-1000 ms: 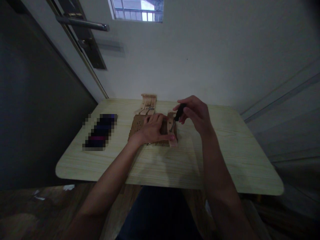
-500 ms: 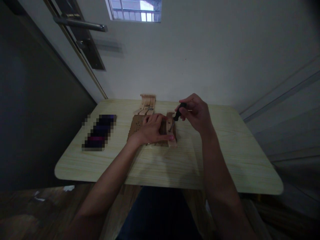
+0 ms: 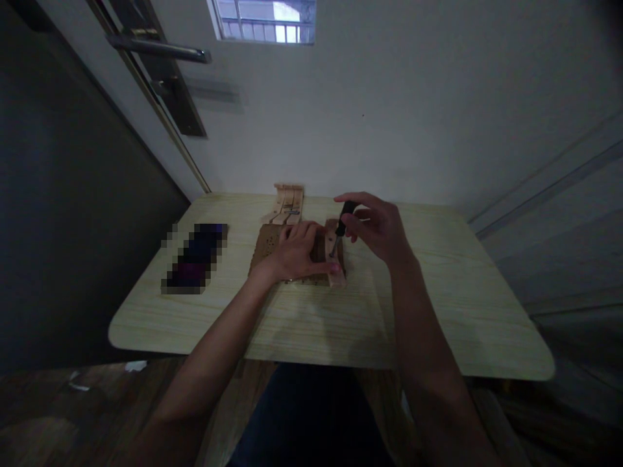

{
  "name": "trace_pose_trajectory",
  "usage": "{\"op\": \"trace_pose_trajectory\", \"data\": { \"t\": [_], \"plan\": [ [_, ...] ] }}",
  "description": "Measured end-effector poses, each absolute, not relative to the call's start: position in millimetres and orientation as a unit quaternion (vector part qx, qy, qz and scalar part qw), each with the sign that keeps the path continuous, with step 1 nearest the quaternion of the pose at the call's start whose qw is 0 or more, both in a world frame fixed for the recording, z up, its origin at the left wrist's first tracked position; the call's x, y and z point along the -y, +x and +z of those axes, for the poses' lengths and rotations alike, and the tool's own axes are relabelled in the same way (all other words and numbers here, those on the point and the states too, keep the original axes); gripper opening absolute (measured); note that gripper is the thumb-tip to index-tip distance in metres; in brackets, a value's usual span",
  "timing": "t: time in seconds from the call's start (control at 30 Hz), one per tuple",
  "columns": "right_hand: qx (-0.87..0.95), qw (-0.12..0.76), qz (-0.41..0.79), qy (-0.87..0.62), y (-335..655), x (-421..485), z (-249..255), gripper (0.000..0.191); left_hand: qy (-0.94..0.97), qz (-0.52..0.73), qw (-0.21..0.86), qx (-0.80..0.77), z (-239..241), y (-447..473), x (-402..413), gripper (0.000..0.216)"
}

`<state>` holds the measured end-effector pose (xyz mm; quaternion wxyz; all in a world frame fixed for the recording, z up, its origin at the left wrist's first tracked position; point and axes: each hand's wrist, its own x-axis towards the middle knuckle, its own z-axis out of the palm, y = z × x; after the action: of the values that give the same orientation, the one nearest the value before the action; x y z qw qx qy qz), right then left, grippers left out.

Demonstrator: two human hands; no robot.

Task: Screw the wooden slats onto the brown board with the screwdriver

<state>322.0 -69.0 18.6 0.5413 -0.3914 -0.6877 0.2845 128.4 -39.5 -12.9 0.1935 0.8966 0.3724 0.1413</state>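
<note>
Place: looks like a home; which room, can't tell
Table [image 3: 462,279]: pale wood-grain, rounded near corners, far edge along white door [image 3: 389,97]
Handle [image 3: 163,48]: metal lever on door, beyond far left corner
Window [image 3: 253,11]: small, railing [image 3: 272,31] outside, beyond far edge
Floor [image 3: 117,408]: brown, wood-look, below near edge

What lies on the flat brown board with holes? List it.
A bare left hand and a pale wooden strip, with a black-handled screwdriver pointing down at it. Part of the board cannot be seen: the hand covers it.
</note>
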Motion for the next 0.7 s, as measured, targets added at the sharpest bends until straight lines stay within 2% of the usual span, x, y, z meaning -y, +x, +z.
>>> {"op": "trace_pose_trajectory", "data": {
  "t": [0.2, 0.37, 0.7],
  "plan": [
    [0.725, 0.513, 0.246, -0.388, 333, 70, 22, 0.032, 0.897, 0.140, 0.189, -0.373, -12, 128, 40, 0.078],
    [0.682, 0.548, 0.251, -0.414, 333, 65, 17, 0.025, 0.897, 0.138, 0.192, -0.373, -14, 127, 39, 0.080],
    [0.671, 0.567, 0.249, -0.408, 323, 64, 15, 0.037, 0.898, 0.138, 0.196, -0.370, -13, 127, 38, 0.080]
  ]
}}
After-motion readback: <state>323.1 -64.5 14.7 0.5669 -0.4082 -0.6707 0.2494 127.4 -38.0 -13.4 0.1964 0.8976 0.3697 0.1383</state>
